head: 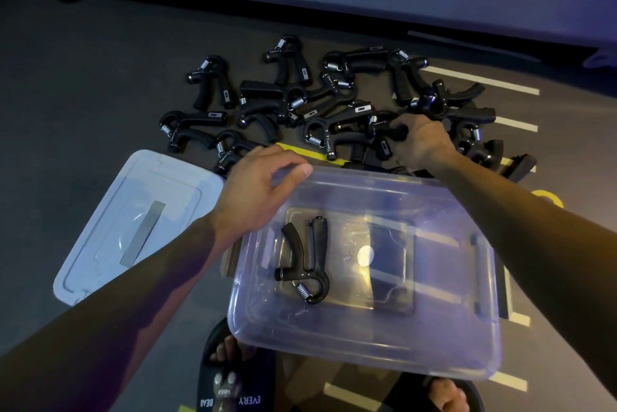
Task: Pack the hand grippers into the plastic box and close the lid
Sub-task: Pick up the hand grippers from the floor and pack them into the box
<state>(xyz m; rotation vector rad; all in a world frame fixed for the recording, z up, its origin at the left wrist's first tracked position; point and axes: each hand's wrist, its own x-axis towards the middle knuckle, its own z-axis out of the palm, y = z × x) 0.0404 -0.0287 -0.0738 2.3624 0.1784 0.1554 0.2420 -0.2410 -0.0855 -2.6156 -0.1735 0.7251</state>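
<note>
Packing has barely begun: one black spring-loaded hand gripper (305, 261) lies on the bottom of the clear rectangular plastic box (384, 355), while the heap of matching black hand grippers (300, 101) sits on the dark floor (100, 84) just beyond the box's far rim. The pale translucent lid (110, 238) lies flat on the floor beside the box, on its left.

The right hand (422, 138) reaches over the far rim into the heap, its fingers (399, 131) curled round one gripper (384, 129). The left hand (257, 184) rests at the box's far left corner, fingers loosely bent, thumb on the rim, holding nothing that I can make out.

Risk, as I judge it: the heaped grippers overlap, so a hooked handle or spring could snag a neighbour and drag it along, or the lifted one could clip the far rim and shove the light box.

Room inside the box is ample, especially right of the packed gripper. The lid lies just beside the left forearm, and sandalled feet (233, 375) press close at the near edge.
</note>
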